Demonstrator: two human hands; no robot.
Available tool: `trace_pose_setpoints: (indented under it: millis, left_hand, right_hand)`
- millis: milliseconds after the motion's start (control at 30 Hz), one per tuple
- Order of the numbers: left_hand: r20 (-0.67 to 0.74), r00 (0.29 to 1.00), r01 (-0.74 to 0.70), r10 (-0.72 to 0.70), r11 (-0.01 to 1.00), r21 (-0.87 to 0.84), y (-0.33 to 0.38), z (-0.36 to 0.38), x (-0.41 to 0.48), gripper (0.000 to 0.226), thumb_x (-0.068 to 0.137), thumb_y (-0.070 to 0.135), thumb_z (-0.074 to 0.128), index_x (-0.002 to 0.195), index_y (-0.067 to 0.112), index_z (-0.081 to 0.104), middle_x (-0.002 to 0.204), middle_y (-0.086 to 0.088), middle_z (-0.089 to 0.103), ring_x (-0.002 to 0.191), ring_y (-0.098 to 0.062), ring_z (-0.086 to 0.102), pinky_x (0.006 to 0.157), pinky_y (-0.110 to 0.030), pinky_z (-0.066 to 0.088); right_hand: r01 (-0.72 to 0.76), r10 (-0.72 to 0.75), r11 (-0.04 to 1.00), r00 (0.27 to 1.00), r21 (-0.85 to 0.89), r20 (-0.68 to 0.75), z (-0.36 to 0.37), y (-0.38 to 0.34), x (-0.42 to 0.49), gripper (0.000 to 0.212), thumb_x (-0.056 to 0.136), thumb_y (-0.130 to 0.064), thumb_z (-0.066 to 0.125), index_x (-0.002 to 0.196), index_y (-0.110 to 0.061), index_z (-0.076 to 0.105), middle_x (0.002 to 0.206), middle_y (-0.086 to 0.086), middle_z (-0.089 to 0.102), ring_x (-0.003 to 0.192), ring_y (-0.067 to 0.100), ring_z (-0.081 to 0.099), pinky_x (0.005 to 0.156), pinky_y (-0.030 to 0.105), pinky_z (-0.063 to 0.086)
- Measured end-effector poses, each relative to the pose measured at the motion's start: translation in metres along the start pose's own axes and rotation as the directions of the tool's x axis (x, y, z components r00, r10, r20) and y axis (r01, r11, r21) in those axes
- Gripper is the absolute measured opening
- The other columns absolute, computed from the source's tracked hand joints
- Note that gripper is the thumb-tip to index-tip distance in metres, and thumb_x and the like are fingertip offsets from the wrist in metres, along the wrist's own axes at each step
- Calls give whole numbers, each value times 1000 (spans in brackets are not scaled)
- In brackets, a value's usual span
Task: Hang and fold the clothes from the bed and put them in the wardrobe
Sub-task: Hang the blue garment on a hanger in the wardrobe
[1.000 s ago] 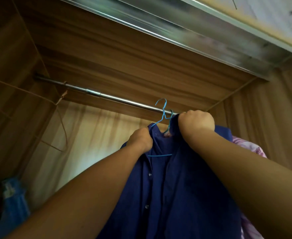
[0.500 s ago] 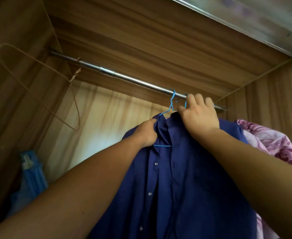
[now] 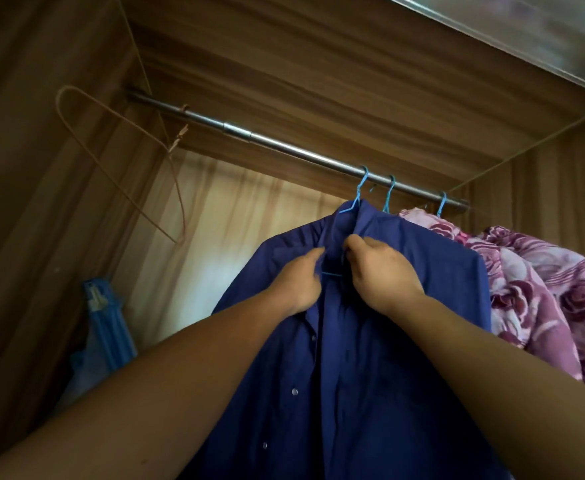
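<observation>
From the head view, the wardrobe (image 3: pixel 24 202) holds a metal rail (image 3: pixel 284 147) that runs across its top. The shirt (image 3: pixel 370 375), dark blue and buttoned, hangs from the rail on a blue hanger (image 3: pixel 361 190) right of the middle. Just to its right are floral clothes (image 3: pixel 543 289) under two more blue hooks (image 3: pixel 389 194). A bare wire hanger (image 3: pixel 118 168) hangs well apart at the rail's left end. The left grip (image 3: pixel 299 282) pinches the shirt's front edge below the collar. The right grip (image 3: pixel 381 275) pinches the collar beside it, with a short piece of the hanger's bar showing between the two. Both arms cover part of the shirt, and its hem is cut off below. A blue thing (image 3: pixel 107 334) in the lower left corner is too dim to make out.
</observation>
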State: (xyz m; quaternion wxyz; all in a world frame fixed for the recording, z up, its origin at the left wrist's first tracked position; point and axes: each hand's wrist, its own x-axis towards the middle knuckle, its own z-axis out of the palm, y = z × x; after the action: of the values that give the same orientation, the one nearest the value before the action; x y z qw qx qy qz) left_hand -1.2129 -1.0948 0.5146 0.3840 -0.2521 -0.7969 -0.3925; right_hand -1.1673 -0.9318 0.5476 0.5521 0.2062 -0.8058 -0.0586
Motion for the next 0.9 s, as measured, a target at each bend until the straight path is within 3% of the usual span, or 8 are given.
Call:
trace_pose_setpoints:
  millis: [100,267,400,533,700,767,833,900]
  left_hand:
    - [29,1000,-4,5,999,-53,0,-2,-17,58,100,11,53,153,23,34,142,1,54,127,-19,53,104,-27,43]
    - [147,982,103,-118,989,103,-11,-3,-46,35,94,23,64,121,19,43,89,-2,61,83,-24,66,80,-46,59]
    - [230,931,201,-285,922,330,-7,-15,-80,32,95,35,62,112,9,55,92,-11,66,76,-26,66,67,-36,56]
    - [269,873,202,-408,803,560,-10,-29,-118,32,96,32,59,102,2,68,107,-13,70,97,-27,66,88,-38,54]
    - [269,790,273,-551,709,651,-17,-40,-186,29,95,30,58,70,14,54,92,-5,61,88,-21,61,74,-31,49]
    - [286,726,306,-625,667,680,-19,-44,-214,29,94,37,56,82,11,62,94,-3,61,85,-17,59,73,-28,50]
    - [296,684,296,-666,625,722,-23,-46,-236,47,91,44,50,110,4,68,113,-8,65,101,-23,62,87,-30,52]
    - [282,657,329,-699,602,727,-23,-46,-262,44,99,36,50,124,2,62,124,-11,62,111,-27,60,85,-28,46]
  right_hand:
    - [57,-58,993,998,-100,-9,-7,0,-17,38,94,-19,51,132,-16,51,110,9,63,102,34,54,86,44,43]
    - [-57,47,995,991,77,122,-22,-15,-49,29,96,-30,50,124,-25,46,110,4,56,96,32,58,71,39,48]
    - [-210,131,962,917,175,377,-29,-33,-66,18,93,-36,54,100,-22,64,101,5,66,95,30,62,80,39,54]
    - [-223,139,961,902,166,409,-36,-51,-86,22,94,-35,55,93,-17,66,90,2,62,87,28,60,76,39,54]
    - [-247,41,945,738,213,674,-29,-71,-131,27,92,-45,58,83,-20,62,87,-1,61,80,20,60,69,34,52]
    - [-256,-1,938,671,233,742,-25,-79,-152,27,93,-44,59,86,-18,62,86,1,63,72,20,64,61,35,57]
    - [-287,-20,921,638,261,770,-19,-86,-168,31,91,-44,59,91,-14,65,85,6,67,72,26,70,62,40,63]
    - [-311,-54,905,592,289,804,-13,-96,-186,35,91,-43,60,96,-10,66,87,10,69,78,29,72,63,43,64]
